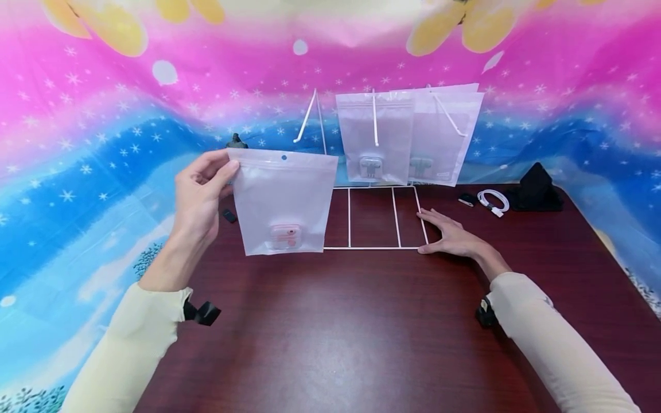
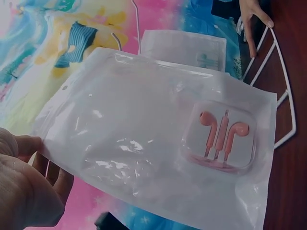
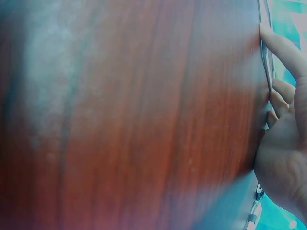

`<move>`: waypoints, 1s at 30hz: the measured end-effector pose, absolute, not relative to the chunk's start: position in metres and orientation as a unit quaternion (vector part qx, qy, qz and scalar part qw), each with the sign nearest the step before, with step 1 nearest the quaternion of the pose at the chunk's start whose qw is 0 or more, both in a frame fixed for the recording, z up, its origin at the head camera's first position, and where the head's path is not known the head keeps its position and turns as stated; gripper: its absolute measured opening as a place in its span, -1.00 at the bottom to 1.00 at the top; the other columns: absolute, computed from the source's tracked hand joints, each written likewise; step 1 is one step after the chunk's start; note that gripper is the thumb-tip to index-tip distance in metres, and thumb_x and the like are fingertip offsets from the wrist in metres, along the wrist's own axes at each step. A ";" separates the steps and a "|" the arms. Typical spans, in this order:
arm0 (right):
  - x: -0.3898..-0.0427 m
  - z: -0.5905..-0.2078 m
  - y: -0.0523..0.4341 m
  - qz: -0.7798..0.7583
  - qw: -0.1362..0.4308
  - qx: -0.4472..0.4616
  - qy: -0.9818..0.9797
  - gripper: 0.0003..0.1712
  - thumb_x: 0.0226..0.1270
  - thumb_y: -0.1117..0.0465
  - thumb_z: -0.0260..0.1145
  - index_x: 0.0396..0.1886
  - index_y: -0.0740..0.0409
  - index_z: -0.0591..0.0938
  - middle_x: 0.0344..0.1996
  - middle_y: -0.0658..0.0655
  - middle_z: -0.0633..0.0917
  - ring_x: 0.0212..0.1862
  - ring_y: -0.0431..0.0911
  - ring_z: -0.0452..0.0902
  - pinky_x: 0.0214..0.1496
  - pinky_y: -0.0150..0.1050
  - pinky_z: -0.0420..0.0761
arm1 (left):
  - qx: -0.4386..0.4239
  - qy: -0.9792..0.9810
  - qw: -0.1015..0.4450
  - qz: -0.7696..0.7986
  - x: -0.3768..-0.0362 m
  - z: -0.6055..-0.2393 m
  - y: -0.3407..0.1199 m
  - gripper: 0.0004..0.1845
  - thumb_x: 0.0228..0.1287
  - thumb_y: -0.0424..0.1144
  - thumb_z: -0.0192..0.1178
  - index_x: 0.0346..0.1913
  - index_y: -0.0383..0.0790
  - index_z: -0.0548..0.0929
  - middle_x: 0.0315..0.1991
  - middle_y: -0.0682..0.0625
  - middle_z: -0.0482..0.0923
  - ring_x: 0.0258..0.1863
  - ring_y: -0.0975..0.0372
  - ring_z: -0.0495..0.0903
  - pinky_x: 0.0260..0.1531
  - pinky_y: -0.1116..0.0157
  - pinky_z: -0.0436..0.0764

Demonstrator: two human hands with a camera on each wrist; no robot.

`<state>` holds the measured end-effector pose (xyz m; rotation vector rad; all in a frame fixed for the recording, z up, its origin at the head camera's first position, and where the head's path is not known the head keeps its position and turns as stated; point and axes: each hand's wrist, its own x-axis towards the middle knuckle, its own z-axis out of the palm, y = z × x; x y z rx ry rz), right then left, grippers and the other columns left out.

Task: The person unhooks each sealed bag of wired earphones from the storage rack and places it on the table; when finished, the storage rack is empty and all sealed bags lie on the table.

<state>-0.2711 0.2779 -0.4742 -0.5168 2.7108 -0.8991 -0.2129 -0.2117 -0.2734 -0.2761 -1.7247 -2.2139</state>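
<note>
My left hand [image 1: 198, 192] pinches the upper left corner of a white zip bag [image 1: 284, 195] between thumb and fingers. The bag hangs upright above the table, its hole at the top. Pink wired earphones [image 2: 223, 134] in a clear square case show through near its bottom. Behind it stands a white wire display rack [image 1: 374, 248], whose left hook [image 1: 306, 117] carries nothing. My right hand [image 1: 454, 235] rests at the right end of the rack's base, fingers extended, thumb at the front corner. Its fingertips [image 3: 265, 31] touch the wire.
A bag with pale earphones [image 1: 356, 129] hangs on the middle hook, and more bags [image 1: 444, 152] on the right hook. Back right lie a coiled white cable [image 1: 493, 201], a small black item [image 1: 467, 199] and a black stand [image 1: 537, 186]. Another small black item [image 1: 229, 215] lies at left.
</note>
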 end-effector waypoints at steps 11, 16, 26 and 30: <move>-0.273 -0.474 0.280 -0.305 0.117 -0.174 0.929 0.19 0.25 -0.19 0.52 0.69 0.08 0.10 0.68 0.27 -0.03 0.67 0.27 -0.32 0.53 0.45 -0.24 | 0.018 -0.670 0.108 -0.734 -0.214 -0.309 -0.237 -0.70 0.35 -0.30 0.42 0.11 -0.20 0.76 -0.11 0.06 0.76 -0.23 0.25 0.74 -0.29 0.37 0.74; -0.273 -0.475 0.280 -0.303 0.120 -0.172 0.930 0.20 0.25 -0.18 0.52 0.69 0.10 0.10 0.68 0.26 -0.03 0.67 0.27 -0.32 0.53 0.45 -0.24 | 0.062 -0.696 0.108 -0.707 -0.225 -0.320 -0.245 -0.66 0.41 -0.26 0.37 0.19 -0.19 0.72 -0.05 0.05 0.72 -0.16 0.25 0.72 -0.29 0.37 0.74; -0.272 -0.475 0.278 -0.304 0.114 -0.177 0.929 0.18 0.25 -0.17 0.52 0.69 0.12 0.12 0.67 0.28 -0.02 0.67 0.27 -0.30 0.53 0.44 -0.22 | 0.110 -0.765 0.078 -0.629 -0.247 -0.353 -0.259 -0.58 0.48 -0.16 0.31 0.32 -0.18 0.65 0.00 0.09 0.66 -0.07 0.27 0.64 -0.28 0.42 0.71; -0.271 -0.474 0.276 -0.305 0.111 -0.181 0.928 0.17 0.25 -0.14 0.52 0.68 0.14 0.13 0.67 0.27 0.00 0.67 0.27 -0.30 0.54 0.43 -0.22 | 0.118 -0.785 0.046 -0.606 -0.253 -0.372 -0.262 -0.56 0.52 -0.13 0.25 0.36 -0.18 0.62 0.11 -0.02 0.65 -0.06 0.26 0.65 -0.20 0.38 0.74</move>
